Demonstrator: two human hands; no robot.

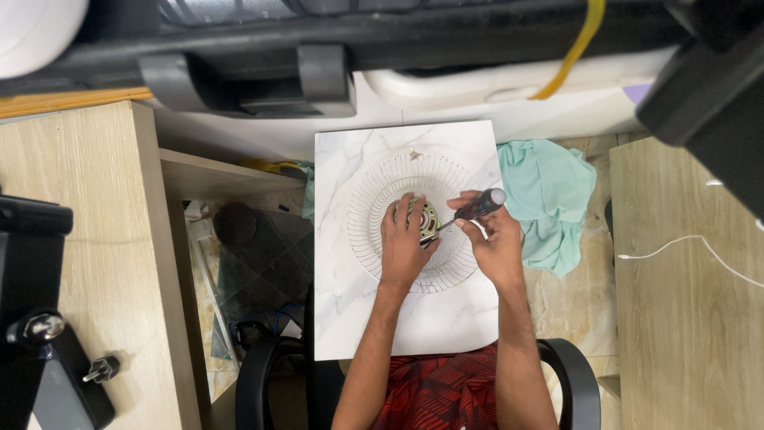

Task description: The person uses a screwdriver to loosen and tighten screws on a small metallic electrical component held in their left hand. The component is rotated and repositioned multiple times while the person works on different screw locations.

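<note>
Head view, motor (427, 220) under left hand (404, 243) fingers, screwdriver (475, 209) beside

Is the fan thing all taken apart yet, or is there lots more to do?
Done so far: the round wire fan guard lies flat on the white marble board, with no blades showing. In hand now: the left hand steadies the small motor at the guard's middle while the right hand works a screwdriver into it. Left: the motor sits in the guard; no loose screws are visible.
</note>
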